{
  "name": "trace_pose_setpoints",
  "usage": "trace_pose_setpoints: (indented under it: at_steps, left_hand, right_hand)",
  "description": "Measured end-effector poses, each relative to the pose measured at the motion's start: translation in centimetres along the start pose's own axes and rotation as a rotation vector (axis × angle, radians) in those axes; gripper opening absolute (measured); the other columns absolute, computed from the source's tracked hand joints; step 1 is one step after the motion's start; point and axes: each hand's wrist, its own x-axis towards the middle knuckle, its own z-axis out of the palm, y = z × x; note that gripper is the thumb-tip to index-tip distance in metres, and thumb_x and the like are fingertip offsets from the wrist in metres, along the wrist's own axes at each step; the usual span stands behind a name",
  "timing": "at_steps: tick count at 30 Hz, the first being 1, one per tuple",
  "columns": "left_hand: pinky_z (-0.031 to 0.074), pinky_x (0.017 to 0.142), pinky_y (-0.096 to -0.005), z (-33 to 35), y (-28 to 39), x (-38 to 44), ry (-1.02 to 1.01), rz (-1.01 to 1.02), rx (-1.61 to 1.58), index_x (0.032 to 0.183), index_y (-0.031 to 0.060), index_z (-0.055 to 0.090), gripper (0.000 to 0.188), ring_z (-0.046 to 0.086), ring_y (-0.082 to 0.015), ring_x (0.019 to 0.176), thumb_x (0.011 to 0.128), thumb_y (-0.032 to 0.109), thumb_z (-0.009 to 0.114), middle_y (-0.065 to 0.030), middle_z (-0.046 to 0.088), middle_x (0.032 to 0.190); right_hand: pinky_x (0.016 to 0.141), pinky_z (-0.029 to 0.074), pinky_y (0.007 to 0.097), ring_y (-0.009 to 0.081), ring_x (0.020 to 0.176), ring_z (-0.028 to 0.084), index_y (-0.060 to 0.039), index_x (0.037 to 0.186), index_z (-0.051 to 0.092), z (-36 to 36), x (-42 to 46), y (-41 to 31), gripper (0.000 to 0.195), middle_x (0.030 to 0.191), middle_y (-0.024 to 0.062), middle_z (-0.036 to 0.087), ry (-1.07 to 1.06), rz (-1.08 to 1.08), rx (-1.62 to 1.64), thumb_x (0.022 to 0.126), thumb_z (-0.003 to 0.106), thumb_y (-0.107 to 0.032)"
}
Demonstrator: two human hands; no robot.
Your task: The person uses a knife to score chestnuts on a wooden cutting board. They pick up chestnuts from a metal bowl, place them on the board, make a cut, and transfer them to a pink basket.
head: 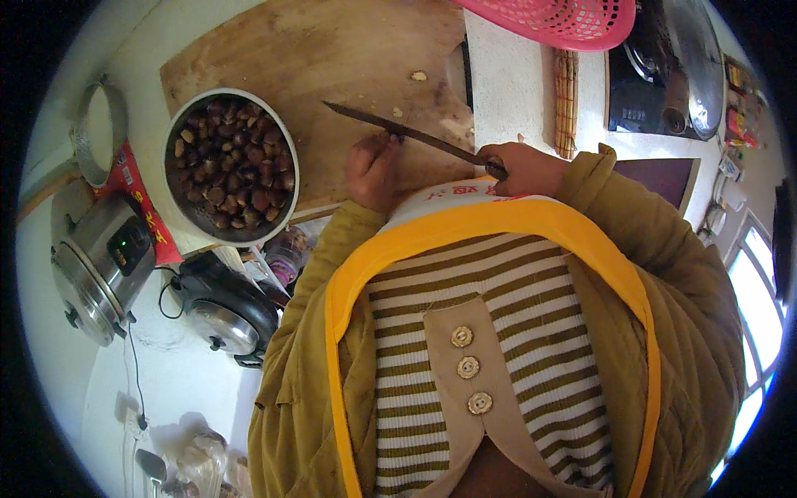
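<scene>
My right hand (526, 169) grips the handle of a long kitchen knife (429, 138). The dark blade slants up and leftward over the worn wooden cutting board (299, 56), its tip towards the bowl. Just below the blade, my left hand (373, 171) pinches a small dark piece that looks like a chestnut (400, 139), mostly covered by fingers and blade. Left of that hand stands a round, white-rimmed bowl (295, 155) filled with brown chestnuts (233, 162). Small pale scraps (418, 75) lie scattered on the board beyond the knife.
A pink plastic basket (560, 25) overhangs the top edge. To the right are a rolled bamboo mat (565, 103) and a lidded pan (691, 62) on a black cooktop (641, 118). A steel cooker (106, 267), a black appliance (227, 320) and a sieve (101, 134) stand at left.
</scene>
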Motion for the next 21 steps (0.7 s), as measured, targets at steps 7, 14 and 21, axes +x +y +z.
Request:
trace_pose_setpoints:
  at_steps: [7,14,21]
  left_hand:
    - [0.050,0.070,-0.0356,0.6,-0.3,-0.4,0.034,-0.015,-0.046,0.084,0.0004,0.065,0.016,0.059,-0.0289,0.081,0.069,-0.004,0.069,-0.0138,0.060,0.086]
    - [0.050,0.072,-0.0367,0.8,-0.3,-0.6,0.050,-0.027,-0.059,0.085,-0.0009,0.066,0.016,0.059,-0.0301,0.083,0.070,-0.003,0.067,-0.0153,0.061,0.088]
    - [0.050,0.071,-0.0365,-0.1,0.4,0.0,0.002,-0.004,-0.007,0.085,-0.0002,0.066,0.016,0.059,-0.0293,0.080,0.069,-0.005,0.068,-0.0134,0.060,0.087]
  right_hand:
    - [0.082,0.047,0.0349,0.0292,0.093,0.060,0.0011,0.121,0.047,-0.2,1.8,0.4,0.056,0.099,0.0225,0.061,-0.030,0.033,0.037,0.069,0.068,-0.007]
    - [0.083,0.047,0.0406,0.0363,0.097,0.059,0.0011,0.117,0.049,1.0,4.6,-1.4,0.048,0.102,0.0254,0.060,0.073,-0.002,-0.023,0.072,0.059,-0.007]
    - [0.082,0.046,0.0405,0.0375,0.095,0.059,0.0037,0.113,0.050,2.4,5.6,0.1,0.044,0.101,0.0259,0.060,0.187,-0.149,0.085,0.070,0.055,-0.003]
